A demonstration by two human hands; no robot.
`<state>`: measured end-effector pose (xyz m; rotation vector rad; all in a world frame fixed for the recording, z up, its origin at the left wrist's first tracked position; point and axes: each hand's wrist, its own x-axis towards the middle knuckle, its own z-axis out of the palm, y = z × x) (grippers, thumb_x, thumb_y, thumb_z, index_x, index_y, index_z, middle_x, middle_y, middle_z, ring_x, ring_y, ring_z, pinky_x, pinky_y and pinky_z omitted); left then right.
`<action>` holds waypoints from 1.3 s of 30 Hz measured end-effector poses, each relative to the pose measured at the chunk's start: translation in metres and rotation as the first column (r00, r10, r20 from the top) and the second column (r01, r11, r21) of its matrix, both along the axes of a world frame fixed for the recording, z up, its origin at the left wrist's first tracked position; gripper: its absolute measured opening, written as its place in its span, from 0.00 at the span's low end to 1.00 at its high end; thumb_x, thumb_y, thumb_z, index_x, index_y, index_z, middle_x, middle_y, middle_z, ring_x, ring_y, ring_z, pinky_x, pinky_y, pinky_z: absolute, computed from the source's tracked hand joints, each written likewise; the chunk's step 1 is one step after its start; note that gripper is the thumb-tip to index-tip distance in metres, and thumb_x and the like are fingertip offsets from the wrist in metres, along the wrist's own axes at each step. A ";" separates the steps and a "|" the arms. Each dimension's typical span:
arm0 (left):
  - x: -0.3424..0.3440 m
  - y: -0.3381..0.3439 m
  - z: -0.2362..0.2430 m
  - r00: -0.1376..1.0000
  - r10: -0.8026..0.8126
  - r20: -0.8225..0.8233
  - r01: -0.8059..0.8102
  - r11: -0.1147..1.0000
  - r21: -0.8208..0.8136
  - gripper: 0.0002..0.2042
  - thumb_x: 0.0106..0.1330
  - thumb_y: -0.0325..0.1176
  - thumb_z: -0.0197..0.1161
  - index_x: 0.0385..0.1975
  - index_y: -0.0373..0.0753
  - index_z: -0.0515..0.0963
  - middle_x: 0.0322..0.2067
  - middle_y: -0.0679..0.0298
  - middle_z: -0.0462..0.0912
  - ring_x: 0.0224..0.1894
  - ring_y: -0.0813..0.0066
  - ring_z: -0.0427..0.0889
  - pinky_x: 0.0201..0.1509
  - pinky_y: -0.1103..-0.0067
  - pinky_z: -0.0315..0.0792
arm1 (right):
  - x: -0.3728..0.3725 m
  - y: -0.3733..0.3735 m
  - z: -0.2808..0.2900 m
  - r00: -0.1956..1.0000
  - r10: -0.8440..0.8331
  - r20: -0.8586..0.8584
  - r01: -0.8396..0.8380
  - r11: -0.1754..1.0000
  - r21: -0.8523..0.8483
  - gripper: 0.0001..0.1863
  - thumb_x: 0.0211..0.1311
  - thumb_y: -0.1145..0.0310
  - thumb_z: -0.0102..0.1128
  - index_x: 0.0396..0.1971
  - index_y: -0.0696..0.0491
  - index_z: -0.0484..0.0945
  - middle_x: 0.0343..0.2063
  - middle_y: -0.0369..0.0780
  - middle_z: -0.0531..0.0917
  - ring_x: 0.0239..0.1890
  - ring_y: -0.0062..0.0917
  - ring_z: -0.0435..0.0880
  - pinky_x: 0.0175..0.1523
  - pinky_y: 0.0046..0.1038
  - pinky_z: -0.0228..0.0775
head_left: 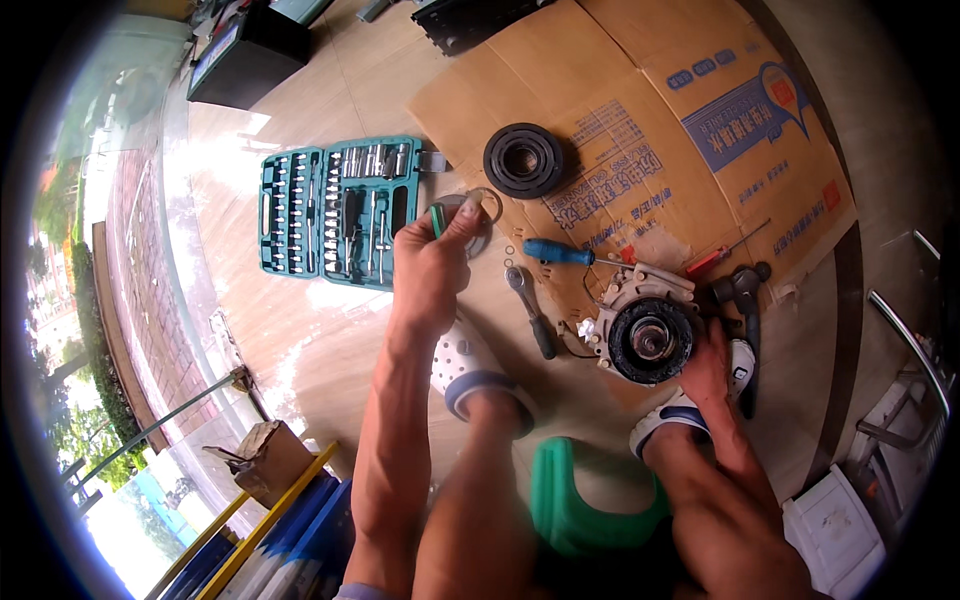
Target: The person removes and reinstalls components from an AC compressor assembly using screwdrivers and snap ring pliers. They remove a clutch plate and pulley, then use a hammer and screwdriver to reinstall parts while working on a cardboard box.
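Note:
My left hand (pixel 432 275) is closed around a green-handled tool (pixel 438 220), most of it hidden by the fingers. A thin metal ring (pixel 497 207) shows beside the thumb tip; whether the hand holds it, I cannot tell. Behind them, a round metal disc (pixel 480 242) lies on the floor. My right hand (pixel 708 362) grips the right side of a compressor (pixel 650 340), its shaft and black coil facing up; some fingertips are hidden. Touching or close behind the compressor is a blue-handled screwdriver (pixel 558 252). Left of it lies a ratchet wrench (pixel 530 312).
A black pulley (pixel 523 160) rests on flattened cardboard (pixel 620 80). Right of the compressor are a red-handled screwdriver (pixel 708 263) and a black hammer-like tool (pixel 745 290). An open teal socket set (pixel 342 212) lies left, with a dark battery-like box (pixel 250 58) farther back. A green stool (pixel 560 500) is below me.

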<state>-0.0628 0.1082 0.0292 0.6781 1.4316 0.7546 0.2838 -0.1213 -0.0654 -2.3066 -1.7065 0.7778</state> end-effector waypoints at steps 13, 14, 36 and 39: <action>0.058 -0.077 0.071 0.893 -0.436 0.109 0.430 0.900 0.076 0.08 0.67 0.26 0.70 0.41 0.28 0.85 0.35 0.59 0.90 0.37 0.74 0.88 0.45 0.77 0.81 | -0.017 0.108 0.195 0.641 -0.054 -0.766 0.081 0.997 -0.003 0.22 0.65 0.67 0.71 0.54 0.64 0.81 0.38 0.39 0.84 0.40 0.18 0.82 0.47 0.22 0.74; 0.060 -0.076 0.074 0.873 -0.482 0.075 0.479 0.876 0.062 0.07 0.66 0.24 0.70 0.42 0.28 0.86 0.36 0.60 0.91 0.38 0.76 0.87 0.47 0.77 0.81 | -0.021 0.113 0.195 0.648 0.092 -0.756 -0.055 0.996 0.075 0.22 0.64 0.67 0.72 0.53 0.64 0.82 0.36 0.40 0.85 0.37 0.19 0.84 0.41 0.22 0.75; 0.060 -0.088 0.057 0.866 -0.399 0.300 0.379 0.917 0.126 0.09 0.75 0.32 0.66 0.43 0.31 0.82 0.37 0.61 0.88 0.40 0.76 0.85 0.48 0.77 0.77 | -0.076 0.112 0.183 0.193 -0.478 -0.857 0.182 0.876 -0.448 0.09 0.71 0.69 0.68 0.39 0.61 0.81 0.29 0.41 0.87 0.26 0.20 0.85 0.29 0.23 0.79; 0.061 -0.088 0.056 0.882 -0.416 0.222 0.384 0.907 0.174 0.08 0.75 0.32 0.65 0.42 0.32 0.82 0.36 0.63 0.87 0.39 0.79 0.84 0.46 0.78 0.77 | -0.078 0.112 0.182 0.224 -0.450 -0.864 0.155 0.892 -0.425 0.09 0.71 0.70 0.68 0.40 0.61 0.82 0.29 0.41 0.87 0.27 0.20 0.86 0.30 0.23 0.80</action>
